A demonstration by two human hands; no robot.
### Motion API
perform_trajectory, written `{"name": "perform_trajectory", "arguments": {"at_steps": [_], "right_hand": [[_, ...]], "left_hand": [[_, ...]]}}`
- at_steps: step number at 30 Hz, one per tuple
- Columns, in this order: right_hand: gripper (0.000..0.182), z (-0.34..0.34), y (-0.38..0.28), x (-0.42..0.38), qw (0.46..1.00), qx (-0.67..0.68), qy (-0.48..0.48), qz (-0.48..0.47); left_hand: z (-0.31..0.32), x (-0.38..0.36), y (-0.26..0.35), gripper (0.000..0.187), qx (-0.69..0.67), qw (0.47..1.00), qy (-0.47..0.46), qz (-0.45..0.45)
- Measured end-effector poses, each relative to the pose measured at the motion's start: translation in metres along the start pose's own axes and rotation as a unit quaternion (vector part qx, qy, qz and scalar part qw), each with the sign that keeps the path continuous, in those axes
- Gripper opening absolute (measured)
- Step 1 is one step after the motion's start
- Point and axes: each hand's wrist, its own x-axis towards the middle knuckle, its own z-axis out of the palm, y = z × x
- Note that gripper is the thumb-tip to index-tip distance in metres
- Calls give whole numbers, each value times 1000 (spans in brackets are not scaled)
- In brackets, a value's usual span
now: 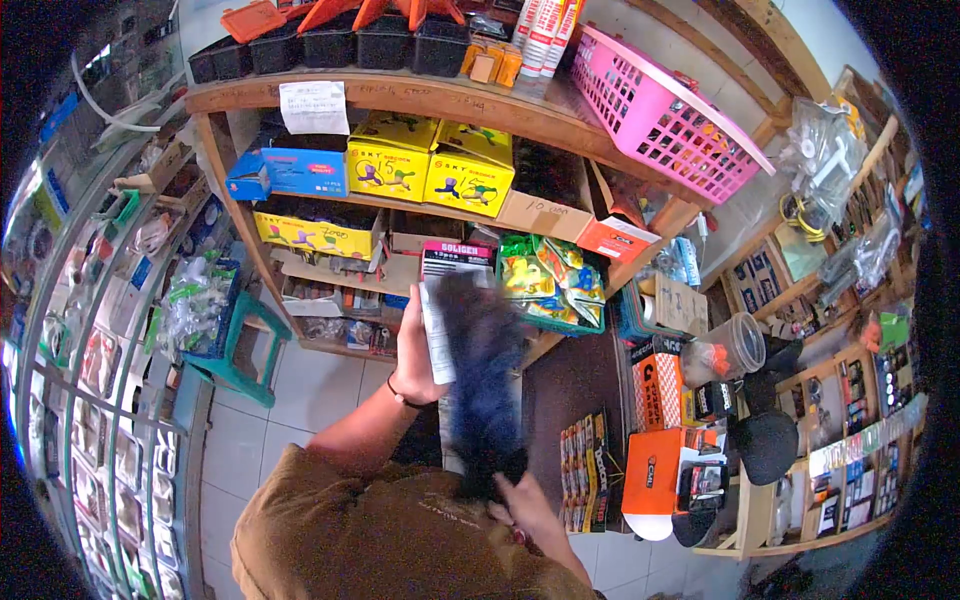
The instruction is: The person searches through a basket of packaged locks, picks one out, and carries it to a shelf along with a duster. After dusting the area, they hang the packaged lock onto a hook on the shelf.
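Note:
My left hand point(411, 350) is wrapped round the left side of a white box point(439, 335) with a pink and black top end marked "GOLIGEN", held upright in front of the shelves. A long dark, bluish duster point(485, 370), smeared by motion, overlaps the right part of the box in this view. Its lower end is gripped by my right hand point(522, 503), close to my brown shirt. The duster hides much of the box's face.
Ahead stands a wooden shelf point(440, 92) with yellow boxes point(391, 160), a blue box point(300, 172) and a pink basket point(665, 110). A green stool point(250, 350) is at left. Orange boxes point(652, 475) and a clear tub point(735, 350) stand at right.

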Motion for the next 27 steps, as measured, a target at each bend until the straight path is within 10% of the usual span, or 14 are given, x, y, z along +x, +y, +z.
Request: {"name": "perform_trajectory", "arguments": {"at_steps": [2, 4, 10, 12, 13, 15, 17, 19, 20, 22, 23, 24, 27], "right_hand": [[20, -2, 4, -1, 987, -124, -60, -76], [25, -11, -3, 0, 999, 40, -19, -26], [22, -9, 26, 16, 987, -43, -122, -99], [22, -18, 11, 12, 986, 144, -74, -49], [20, -20, 9, 18, 929, 268, -224, -125], [19, -6, 9, 9, 974, 148, -154, -76], [17, -1, 18, 15, 986, -42, -140, -84], [14, -11, 11, 15, 988, 79, -113, -74], [14, -13, 4, 11, 975, 196, -86, -58], [19, -16, 17, 19, 942, 262, -186, -102], [16, 3, 1, 3, 985, 105, -123, -67], [16, 14, -8, -6, 997, -53, -55, -31], [15, -17, 16, 20, 982, 117, -136, -62]], "left_hand": [[-15, 4, 3, 64, -20, 988, -112, -105], [9, -5, 0, 64, 3, 995, -75, -67], [-7, 6, 4, 72, -34, 990, -80, -115], [9, -3, 3, 73, 7, 997, -49, -64], [5, -2, 2, 72, -50, 997, -34, -43], [-4, 5, -4, 71, 38, 998, 49, 17], [-15, 1, 0, 69, 1, 992, -78, -95], [-1, -3, -3, 68, 61, 990, -116, -43], [8, -1, 2, 67, 28, 999, 16, -13], [8, 4, 0, 66, -173, 959, -214, -61], [7, 1, 1, 66, 35, 999, 25, -33], [-1, -2, 2, 67, 55, 992, -86, -71], [4, -1, 6, 67, 23, 996, -68, -58]]}}
